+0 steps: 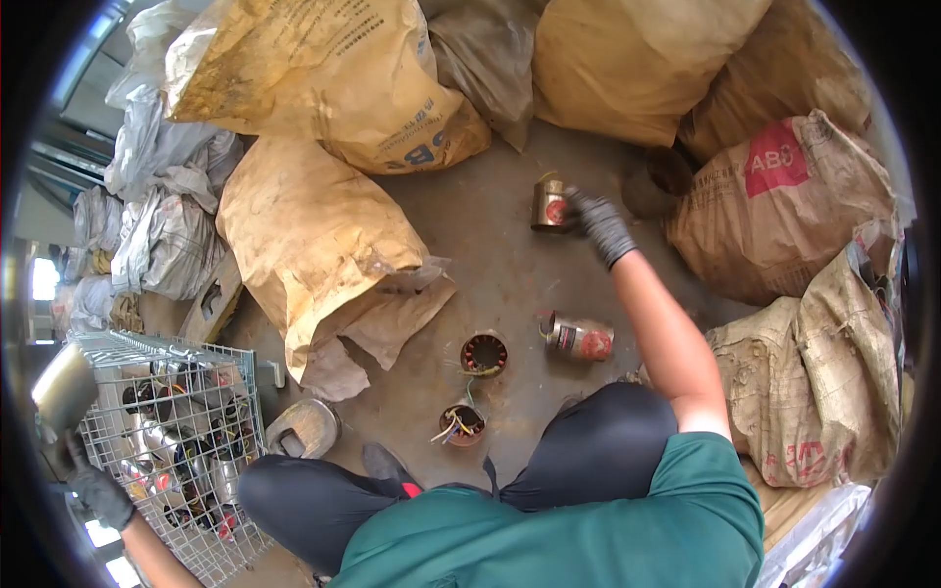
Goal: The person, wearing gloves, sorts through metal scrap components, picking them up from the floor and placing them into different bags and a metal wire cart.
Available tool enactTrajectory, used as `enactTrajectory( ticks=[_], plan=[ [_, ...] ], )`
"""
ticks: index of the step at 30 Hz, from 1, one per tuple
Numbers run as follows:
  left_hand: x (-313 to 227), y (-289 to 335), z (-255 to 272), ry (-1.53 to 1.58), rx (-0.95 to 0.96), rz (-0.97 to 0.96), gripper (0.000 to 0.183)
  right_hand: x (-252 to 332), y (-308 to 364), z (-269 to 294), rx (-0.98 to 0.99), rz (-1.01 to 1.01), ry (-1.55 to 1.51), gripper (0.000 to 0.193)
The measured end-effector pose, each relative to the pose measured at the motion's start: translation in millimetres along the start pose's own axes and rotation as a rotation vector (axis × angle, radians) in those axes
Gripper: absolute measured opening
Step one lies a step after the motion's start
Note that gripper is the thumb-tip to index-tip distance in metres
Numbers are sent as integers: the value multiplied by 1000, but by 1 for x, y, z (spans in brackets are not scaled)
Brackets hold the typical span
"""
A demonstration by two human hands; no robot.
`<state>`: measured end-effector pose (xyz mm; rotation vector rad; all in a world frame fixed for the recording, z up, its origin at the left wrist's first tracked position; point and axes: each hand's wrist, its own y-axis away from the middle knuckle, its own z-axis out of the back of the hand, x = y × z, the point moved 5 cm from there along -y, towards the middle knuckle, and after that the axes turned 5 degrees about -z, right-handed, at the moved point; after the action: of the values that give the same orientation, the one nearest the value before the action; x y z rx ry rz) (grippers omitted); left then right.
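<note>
My right hand (600,223), in a dark grey glove, reaches far out over the floor. Its blurred fingers meet the right side of an upright metal motor casing (549,206) with a red label; their grip is unclear. At the far left, my gloved left hand (100,490) has its fingers at the lower end of a blurred, shiny metal cylinder (65,392), raised beside a wire basket. Another labelled motor casing (580,338) lies on its side nearer me. Two round open motor parts, one with a ring of windings (484,354) and one with loose wires (462,425), stand before my knees.
The wire basket (253,392) at my left holds several motor parts with wires. Large brown paper sacks (333,235) ring the floor, with another sack (784,211) at the right. A metal piece with a slot (304,428) sits beside my left knee. Grey plastic bags (167,245) are piled far left.
</note>
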<state>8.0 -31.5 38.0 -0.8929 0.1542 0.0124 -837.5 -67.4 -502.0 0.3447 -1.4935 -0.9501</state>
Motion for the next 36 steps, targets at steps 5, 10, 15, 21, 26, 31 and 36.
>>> enactTrajectory(
  ticks=[5,10,15,21,26,31,36],
  plan=[
    [58,-19,12,-64,38,64,47,19,-16,72,-296,365,766,91],
    [83,-54,-6,-112,120,53,43,-23,-48,23,-140,468,914,108],
    [51,-73,0,-128,117,-10,40,-5,-49,-17,-147,723,942,94],
    [-168,89,-135,401,657,-132,37,-16,-46,-15,-94,465,630,64],
    [-361,284,-212,562,1466,-1137,50,-30,-70,16,-345,604,1093,61],
    [-397,409,-271,554,1396,-1232,74,-42,-68,35,-243,479,935,49],
    [-397,447,-307,525,1447,-1135,62,-60,-55,29,-148,429,838,45]
  ],
)
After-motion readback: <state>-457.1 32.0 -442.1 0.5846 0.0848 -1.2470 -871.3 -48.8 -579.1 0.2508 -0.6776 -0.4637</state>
